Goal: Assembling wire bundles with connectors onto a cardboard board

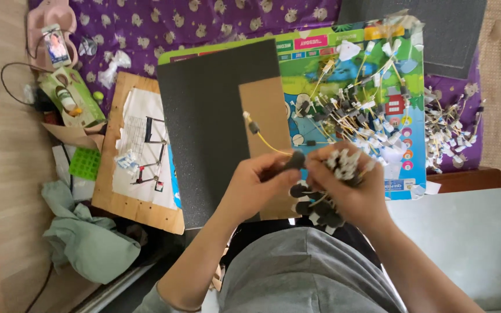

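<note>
A person's left hand pinches the dark sleeve of a yellow wire while the right hand clutches a bundle of sleeved wires, above a dark foam sheet and a colourful board heaped with more wires.

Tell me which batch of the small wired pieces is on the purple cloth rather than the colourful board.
The smaller pile at far right. It lies on the purple patterned cloth; the bigger heap sits on the colourful board.
</note>
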